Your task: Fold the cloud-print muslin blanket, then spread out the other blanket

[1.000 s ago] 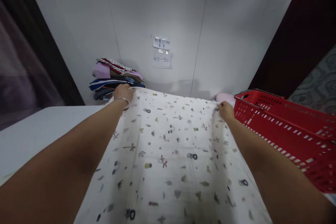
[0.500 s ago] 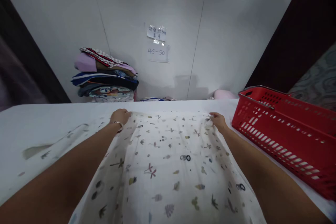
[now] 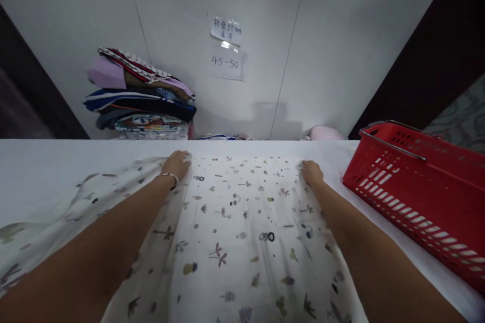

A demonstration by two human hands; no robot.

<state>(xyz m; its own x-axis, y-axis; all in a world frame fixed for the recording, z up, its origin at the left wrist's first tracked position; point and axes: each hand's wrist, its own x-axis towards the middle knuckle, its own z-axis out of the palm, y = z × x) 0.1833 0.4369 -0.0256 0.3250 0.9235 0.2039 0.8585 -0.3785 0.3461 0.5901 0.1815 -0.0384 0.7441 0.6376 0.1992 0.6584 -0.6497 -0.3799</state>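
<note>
A white cloth (image 3: 242,222) printed with small plants and shapes lies spread on the white table (image 3: 45,166). My left hand (image 3: 176,163), with a thin bracelet at the wrist, pinches the cloth's far left corner down at the table. My right hand (image 3: 311,171) grips the far right corner, also low on the table. Both arms stretch forward over the cloth. More of the cloth trails off to the left.
A red plastic basket (image 3: 417,197) with a metal handle stands on the table at the right. A stack of folded clothes (image 3: 140,96) sits at the back left against the white wall. Paper notes (image 3: 227,48) hang on the wall. A pink thing (image 3: 326,133) lies behind the table.
Both hands have come down from holding the cloth's far edge raised to laying it flat on the table. The view has tilted, so the clothes stack shows fully.
</note>
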